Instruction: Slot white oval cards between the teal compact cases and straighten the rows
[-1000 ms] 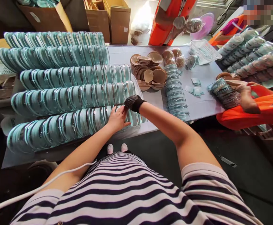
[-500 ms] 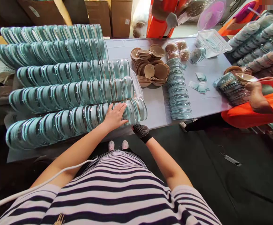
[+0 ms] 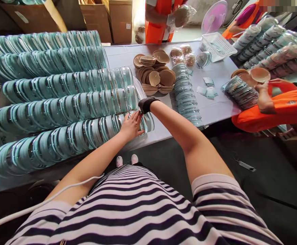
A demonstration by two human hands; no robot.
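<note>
Both hands, left (image 3: 131, 126) spread flat, right (image 3: 144, 105) gloved, grip unclear, on nearest row of teal-rimmed cases (image 3: 61, 141).

Teal-rimmed clear lids (image 3: 61, 136) lie on a pale grey tablecloth (image 3: 214, 109), beside tan discs (image 3: 154, 78); navy-and-white striped shirt (image 3: 138, 211) below.

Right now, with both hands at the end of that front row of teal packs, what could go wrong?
1. The front row lies close to the table edge; a push from the left hand could tip its end packs off.
2. The right hand, gloved, is wedged by the second row and might topple it.
</note>
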